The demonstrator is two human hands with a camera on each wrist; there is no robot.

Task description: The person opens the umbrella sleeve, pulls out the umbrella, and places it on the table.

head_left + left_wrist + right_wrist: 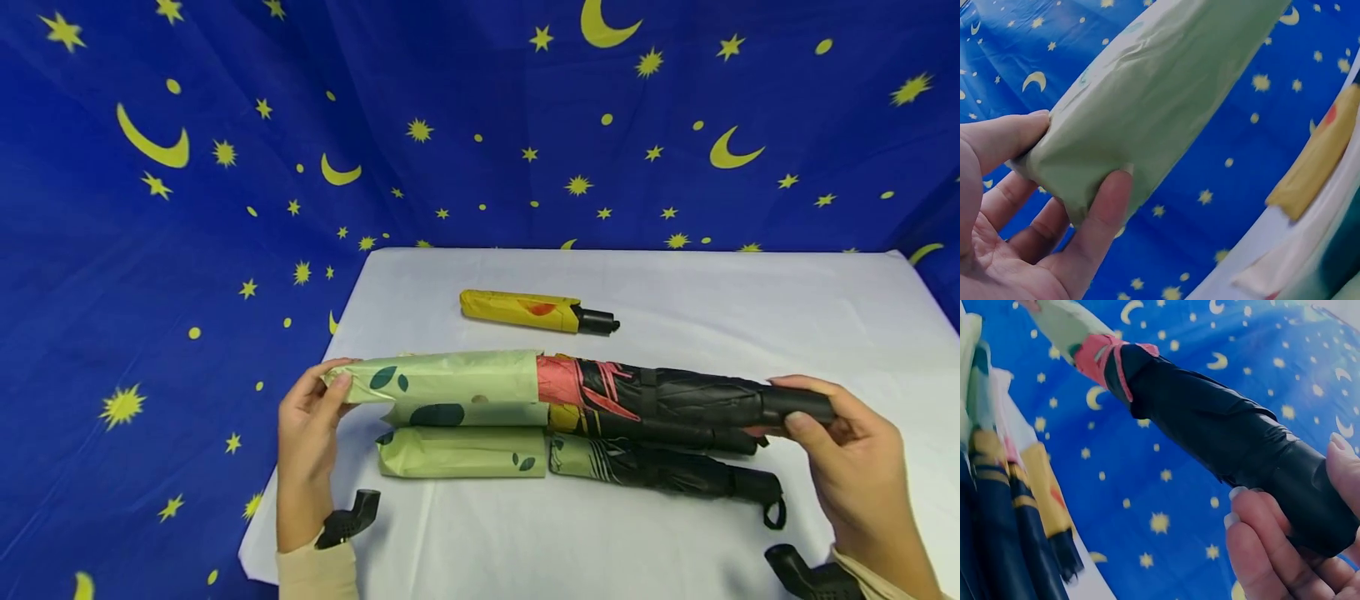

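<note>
A folded black-and-pink umbrella reaches between my hands, its far part inside a pale green sleeve with dark leaf prints. My left hand pinches the sleeve's closed end between thumb and fingers; the left wrist view shows that sleeve end up close. My right hand grips the black handle, thumb on one side and fingers curled round the other. Pink fabric shows at the sleeve's mouth. Both umbrella and sleeve are held above the other umbrellas, partly hiding them.
Just below lies another umbrella with a yellow band. Nearer me is a black-and-green umbrella with a wrist loop, in line with a green sleeve. A yellow umbrella lies farther back on the white table.
</note>
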